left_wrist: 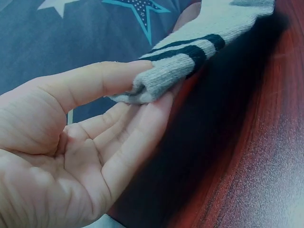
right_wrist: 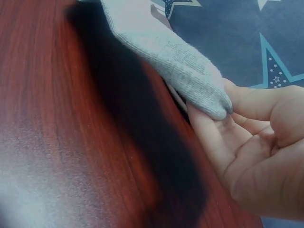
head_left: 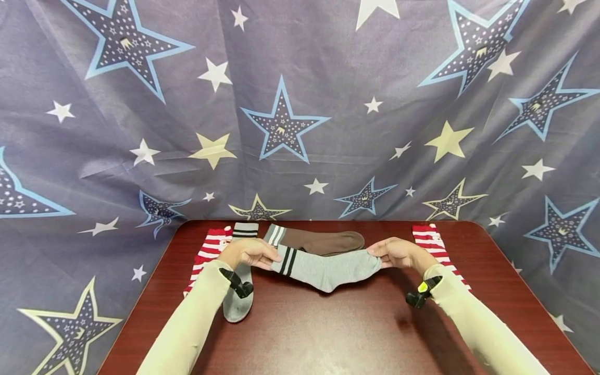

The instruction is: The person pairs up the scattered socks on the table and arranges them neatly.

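A light grey sock point(head_left: 323, 272) with two black stripes at its cuff is stretched sideways above the table. My left hand point(head_left: 252, 253) pinches the cuff end between thumb and fingers, and the left wrist view shows the folded cuff edge point(left_wrist: 154, 85) there. At the other end, my right hand point(head_left: 396, 252) pinches the toe point(right_wrist: 211, 102). Behind the held sock lies a brown sock point(head_left: 323, 240) with a grey, white-striped cuff, partly covered by it in the head view. A second grey sock point(head_left: 238, 304) lies lengthwise under my left wrist, its middle hidden.
Red-and-white striped socks lie at both sides: one at the left point(head_left: 213, 246), partly behind my left arm, and one at the right point(head_left: 433, 244), beyond my right wrist. The dark red wooden table point(head_left: 337, 333) ends at a star-patterned curtain point(head_left: 300, 182).
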`<action>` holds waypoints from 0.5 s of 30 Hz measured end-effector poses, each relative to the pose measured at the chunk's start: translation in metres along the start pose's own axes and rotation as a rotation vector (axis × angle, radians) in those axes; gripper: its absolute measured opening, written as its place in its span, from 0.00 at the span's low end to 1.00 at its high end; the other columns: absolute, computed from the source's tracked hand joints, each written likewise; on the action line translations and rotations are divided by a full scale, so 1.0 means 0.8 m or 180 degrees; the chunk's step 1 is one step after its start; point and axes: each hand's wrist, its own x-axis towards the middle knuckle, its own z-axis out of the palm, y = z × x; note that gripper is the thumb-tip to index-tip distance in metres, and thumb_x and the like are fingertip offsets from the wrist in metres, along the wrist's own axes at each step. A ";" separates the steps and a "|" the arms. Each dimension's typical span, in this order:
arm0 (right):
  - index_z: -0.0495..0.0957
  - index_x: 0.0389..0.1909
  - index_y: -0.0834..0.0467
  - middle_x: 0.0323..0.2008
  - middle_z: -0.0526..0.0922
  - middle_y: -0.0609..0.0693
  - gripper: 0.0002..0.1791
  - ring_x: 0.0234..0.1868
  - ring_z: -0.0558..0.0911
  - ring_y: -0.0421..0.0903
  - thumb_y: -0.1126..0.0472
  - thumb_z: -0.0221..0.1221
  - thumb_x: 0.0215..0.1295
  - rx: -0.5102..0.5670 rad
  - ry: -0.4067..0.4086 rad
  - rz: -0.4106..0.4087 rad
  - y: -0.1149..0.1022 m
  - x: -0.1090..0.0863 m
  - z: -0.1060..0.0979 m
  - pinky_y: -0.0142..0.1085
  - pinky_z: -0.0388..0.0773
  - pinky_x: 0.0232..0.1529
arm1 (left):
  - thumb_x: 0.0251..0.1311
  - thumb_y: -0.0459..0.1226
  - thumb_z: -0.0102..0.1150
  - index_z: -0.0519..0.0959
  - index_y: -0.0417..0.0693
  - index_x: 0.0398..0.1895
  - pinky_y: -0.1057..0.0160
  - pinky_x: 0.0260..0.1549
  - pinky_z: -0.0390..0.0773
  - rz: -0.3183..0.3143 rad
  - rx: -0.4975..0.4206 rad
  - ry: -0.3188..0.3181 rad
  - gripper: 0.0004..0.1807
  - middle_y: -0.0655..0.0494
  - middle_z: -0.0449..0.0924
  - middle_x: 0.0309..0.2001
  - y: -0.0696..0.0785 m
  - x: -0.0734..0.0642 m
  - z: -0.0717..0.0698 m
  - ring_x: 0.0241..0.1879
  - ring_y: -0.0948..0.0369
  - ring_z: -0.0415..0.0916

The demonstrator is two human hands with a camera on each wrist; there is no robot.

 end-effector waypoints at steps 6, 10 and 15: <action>0.85 0.41 0.55 0.34 0.88 0.43 0.14 0.37 0.85 0.38 0.68 0.50 0.77 -0.0058 -0.0012 0.0033 0.008 0.005 -0.001 0.32 0.83 0.43 | 0.66 0.27 0.58 0.82 0.47 0.29 0.69 0.35 0.86 -0.0134 0.0025 -0.0010 0.10 0.60 0.83 0.25 -0.002 0.003 0.002 0.26 0.68 0.80; 0.84 0.43 0.57 0.33 0.88 0.43 0.13 0.36 0.85 0.38 0.68 0.50 0.77 -0.0098 0.0038 0.0055 0.011 0.007 0.000 0.32 0.84 0.42 | 0.67 0.27 0.57 0.82 0.48 0.28 0.70 0.34 0.86 -0.0159 0.0042 0.0006 0.11 0.60 0.83 0.24 -0.004 0.005 0.002 0.25 0.69 0.80; 0.83 0.50 0.61 0.34 0.88 0.43 0.13 0.37 0.85 0.38 0.68 0.50 0.78 -0.0142 0.0053 0.0059 0.014 0.010 0.000 0.32 0.84 0.42 | 0.65 0.27 0.59 0.82 0.48 0.27 0.70 0.35 0.86 -0.0214 0.0067 0.0073 0.10 0.61 0.81 0.25 -0.008 0.008 0.002 0.26 0.68 0.79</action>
